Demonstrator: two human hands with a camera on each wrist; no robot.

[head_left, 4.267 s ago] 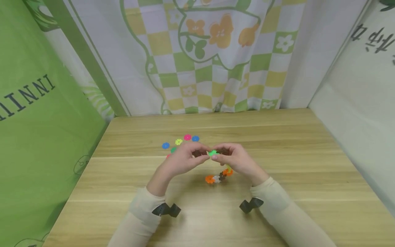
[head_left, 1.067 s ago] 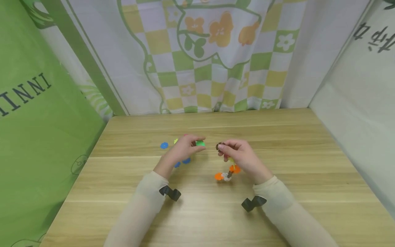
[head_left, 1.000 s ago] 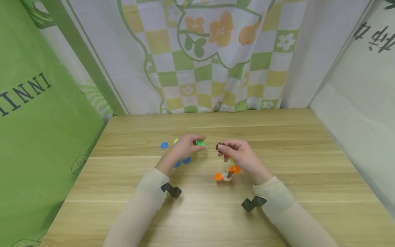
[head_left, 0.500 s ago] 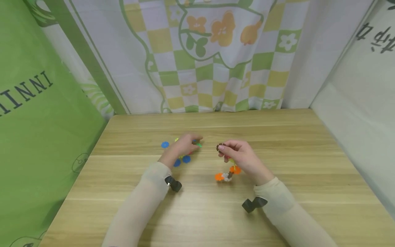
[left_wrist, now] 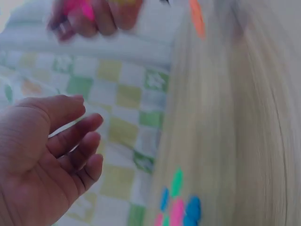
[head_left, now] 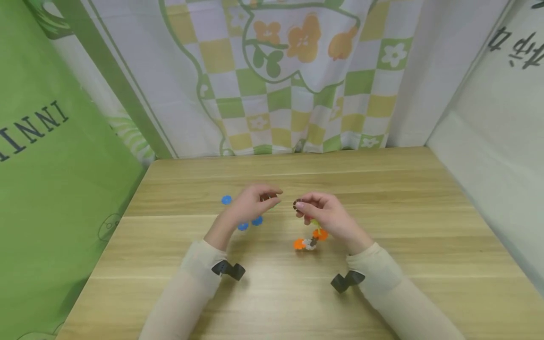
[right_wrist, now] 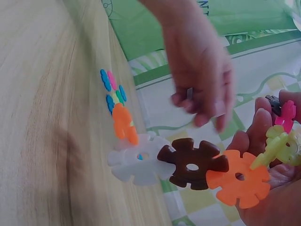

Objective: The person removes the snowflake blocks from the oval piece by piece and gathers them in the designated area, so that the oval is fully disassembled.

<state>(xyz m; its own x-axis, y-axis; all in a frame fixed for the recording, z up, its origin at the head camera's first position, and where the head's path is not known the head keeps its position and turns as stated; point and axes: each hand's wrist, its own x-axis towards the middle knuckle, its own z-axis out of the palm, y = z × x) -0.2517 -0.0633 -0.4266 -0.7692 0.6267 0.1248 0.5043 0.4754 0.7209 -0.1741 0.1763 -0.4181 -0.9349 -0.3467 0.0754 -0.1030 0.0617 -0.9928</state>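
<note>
My right hand (head_left: 303,205) pinches the top of a chain of snowflake-shaped plastic pieces (head_left: 309,241), and the chain's lower end rests on the wooden table (head_left: 382,189). The right wrist view shows its links: white (right_wrist: 138,165), brown (right_wrist: 193,165), orange (right_wrist: 237,181), yellow-green (right_wrist: 277,146) and pink (right_wrist: 286,115). My left hand (head_left: 267,196) hovers just left of the right one. Its fingers are relaxed and its palm is empty in the left wrist view (left_wrist: 80,136). Loose pieces (left_wrist: 176,202) lie on the table below it.
Blue loose pieces (head_left: 226,199) (head_left: 250,223) lie left of and under my left hand. A checked flowered curtain (head_left: 276,94) hangs behind the table, a green cloth (head_left: 51,165) on the left, a pale wall (head_left: 488,141) on the right.
My left hand held a green piece, lowered it among the loose pieces and let it go. It now hangs empty, closer to the right hand, which still holds the chain.
</note>
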